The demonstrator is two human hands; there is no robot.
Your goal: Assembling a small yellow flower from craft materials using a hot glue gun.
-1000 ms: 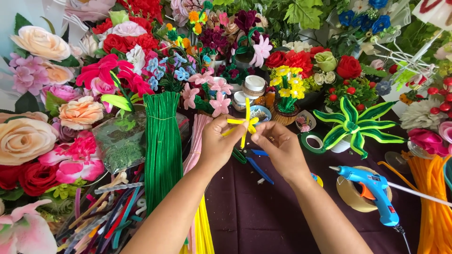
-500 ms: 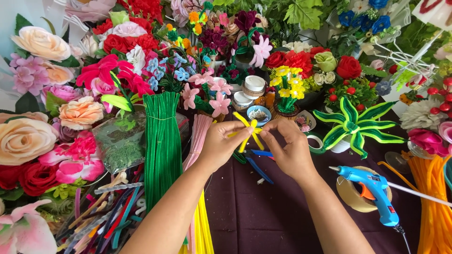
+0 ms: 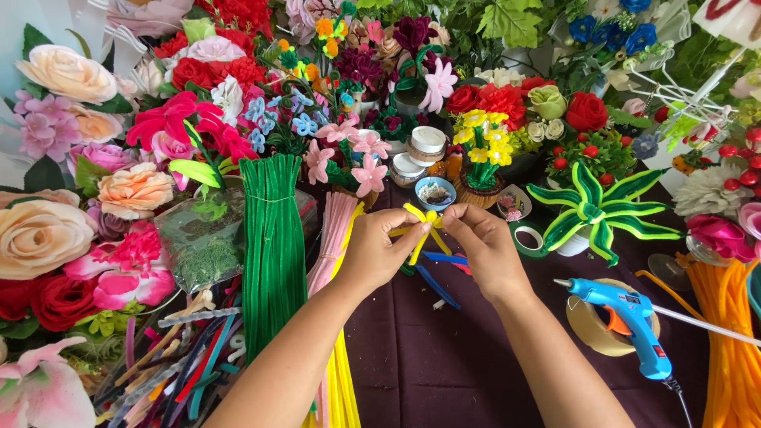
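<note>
My left hand (image 3: 379, 252) and my right hand (image 3: 485, 247) meet over the middle of the dark purple tablecloth (image 3: 444, 364). Together they pinch a yellow pipe cleaner piece (image 3: 422, 228) bent into small loops, with one tail hanging down between the thumbs. Blue pipe cleaners (image 3: 437, 273) lie on the cloth just below the hands. A green pipe cleaner bundle (image 3: 273, 250) stands to the left of my left forearm, with pink and yellow bundles (image 3: 339, 238) beside it.
A blue glue gun (image 3: 630, 325) rests on a tape roll (image 3: 590, 326) at right. Orange pipe cleaners (image 3: 733, 349) lie far right. A green-striped pipe cleaner flower (image 3: 596, 210), small bowls (image 3: 434, 192) and many artificial flowers (image 3: 127, 182) crowd the back and left.
The yellow piece has come down from an upright stance to lie level between both hands, and its loops are pulled tighter. Both hands dropped slightly toward the cloth.
</note>
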